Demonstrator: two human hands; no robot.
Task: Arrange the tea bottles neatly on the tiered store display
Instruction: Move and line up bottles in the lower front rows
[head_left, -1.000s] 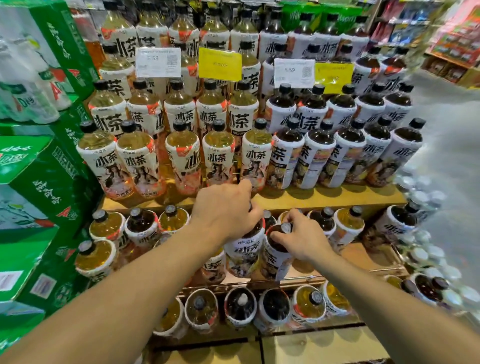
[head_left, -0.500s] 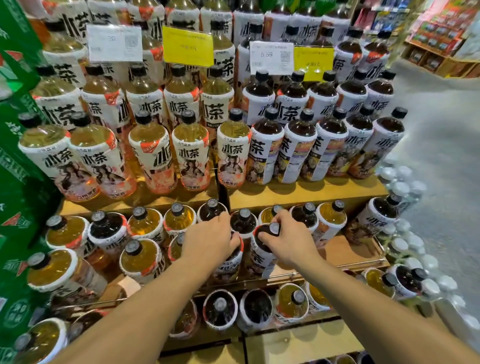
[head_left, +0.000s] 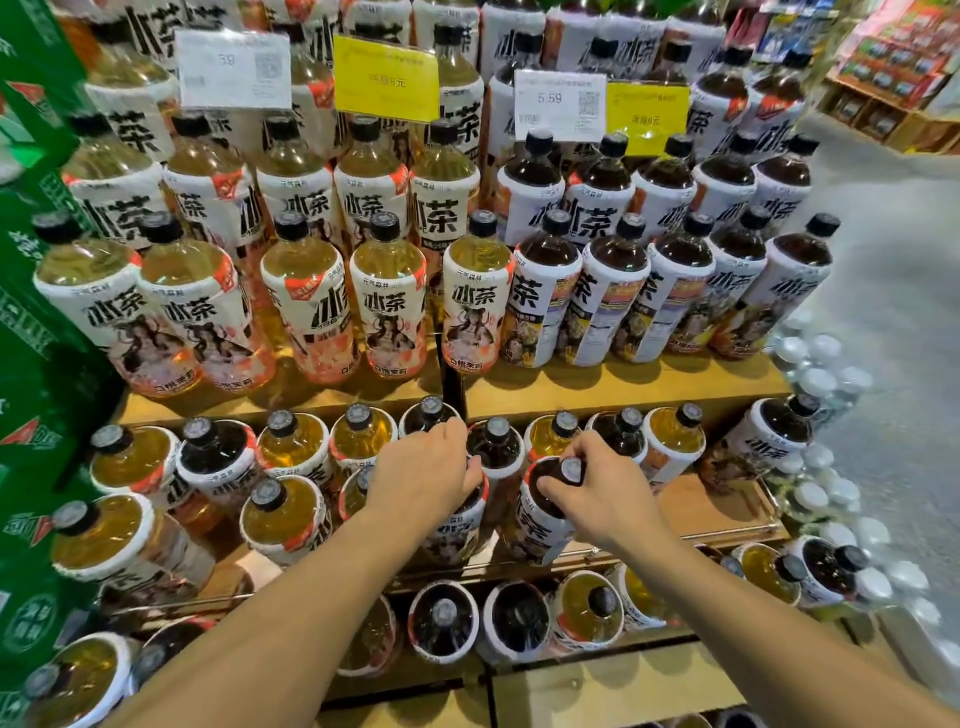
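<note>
Tea bottles with white labels fill a tiered wooden display (head_left: 623, 387). Pale peach tea stands on the left, dark tea on the right. On the middle tier, my left hand (head_left: 421, 478) grips the top of a dark bottle (head_left: 452, 530) whose cap it hides. Beside it, my right hand (head_left: 602, 493) curls round the neck of another dark bottle (head_left: 540, 514), its grey cap showing between the fingers. Both bottles stand at the tier's front rail. Mixed pale and dark bottles stand behind and to the left of them.
Green drink cartons (head_left: 36, 322) are stacked at the left. Packs of white-capped water bottles (head_left: 831, 467) sit at the display's right corner beside a grey aisle floor (head_left: 893, 260). Price tags (head_left: 558, 101) hang on the upper tiers. A bare wooden patch (head_left: 701, 504) lies right of my right hand.
The view has dropped closer to the display. Both hands stay on the same two dark bottles at the middle tier's front, shifting only slightly.
</note>
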